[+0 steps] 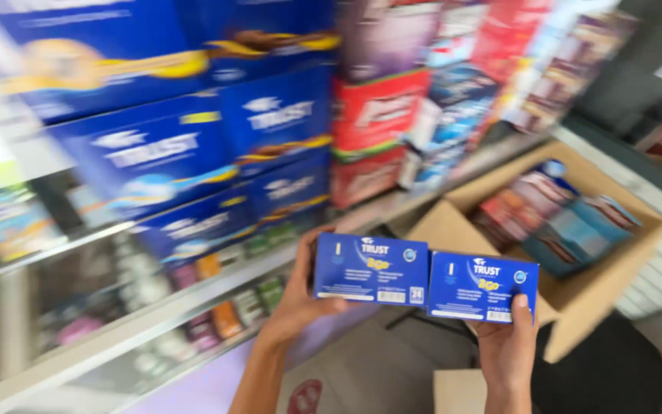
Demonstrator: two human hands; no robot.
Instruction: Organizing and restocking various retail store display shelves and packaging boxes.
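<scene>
My left hand [294, 300] grips a small blue box [370, 270] by its left end, holding it flat toward me. Beside it, my right hand [506, 343] holds a second blue box [482, 286] of the same kind from below, thumb on its front. The two boxes touch edge to edge in front of a shelf. Both carry white and yellow print.
A shelf [193, 291] on the left is stacked with large blue boxes [162, 157], red boxes [377, 115] and small goods below. An open cardboard carton [576, 299] with packets inside stands at the right, above a dark round seat [607, 376]. The view is motion-blurred.
</scene>
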